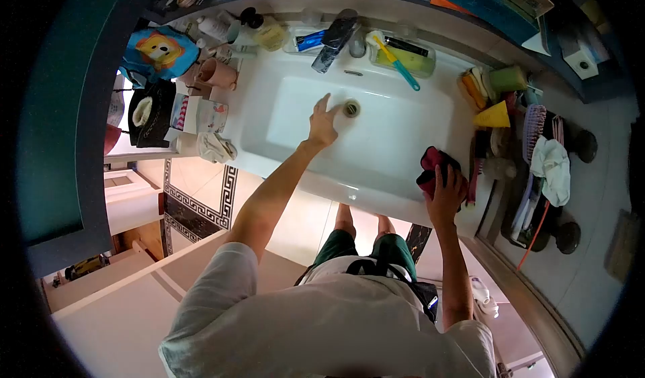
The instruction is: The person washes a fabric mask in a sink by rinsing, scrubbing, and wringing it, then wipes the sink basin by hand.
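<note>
Over the white sink basin (289, 129), my left hand (323, 124) is open with its fingers apart, just left of the round drain (351, 108). Nothing is in it. My right hand (446, 193) holds a dark red and black cloth (437, 161) at the right front rim of the sink. The cloth is bunched under and above my fingers. Behind the drain stands the dark faucet (336, 37).
A yellow and teal brush (400, 62) lies on a green soap tray (423, 62) at the back rim. Pink cups (218, 74) and bottles line the left side. A yellow wedge (494, 115), hairbrush (534, 126) and white cloth (552, 170) are at the right.
</note>
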`<state>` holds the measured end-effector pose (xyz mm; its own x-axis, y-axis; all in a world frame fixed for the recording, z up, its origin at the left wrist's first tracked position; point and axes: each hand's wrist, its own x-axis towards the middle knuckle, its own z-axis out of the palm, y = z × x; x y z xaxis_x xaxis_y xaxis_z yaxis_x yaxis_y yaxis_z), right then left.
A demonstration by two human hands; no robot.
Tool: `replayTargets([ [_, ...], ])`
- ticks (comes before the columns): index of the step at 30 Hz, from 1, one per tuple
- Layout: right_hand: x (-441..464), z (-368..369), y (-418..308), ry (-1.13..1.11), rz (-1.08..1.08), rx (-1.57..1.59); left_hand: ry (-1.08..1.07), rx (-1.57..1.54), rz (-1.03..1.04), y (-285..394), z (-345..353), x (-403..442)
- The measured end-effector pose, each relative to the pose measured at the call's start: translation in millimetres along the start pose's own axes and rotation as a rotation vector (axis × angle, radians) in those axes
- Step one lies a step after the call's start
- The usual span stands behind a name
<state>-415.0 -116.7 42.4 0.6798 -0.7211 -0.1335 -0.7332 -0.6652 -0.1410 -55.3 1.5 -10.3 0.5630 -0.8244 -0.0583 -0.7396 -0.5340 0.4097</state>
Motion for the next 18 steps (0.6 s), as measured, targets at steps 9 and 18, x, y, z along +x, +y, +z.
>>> replayTargets([
  [9,16,14,8,-0.112,-0.003,-0.015,0.612,-0.523,0.027,17,-109,34],
  [18,12,16,8,0.005,-0.009,-0.087,0.424,-0.527,0.082,51,-141,100],
])
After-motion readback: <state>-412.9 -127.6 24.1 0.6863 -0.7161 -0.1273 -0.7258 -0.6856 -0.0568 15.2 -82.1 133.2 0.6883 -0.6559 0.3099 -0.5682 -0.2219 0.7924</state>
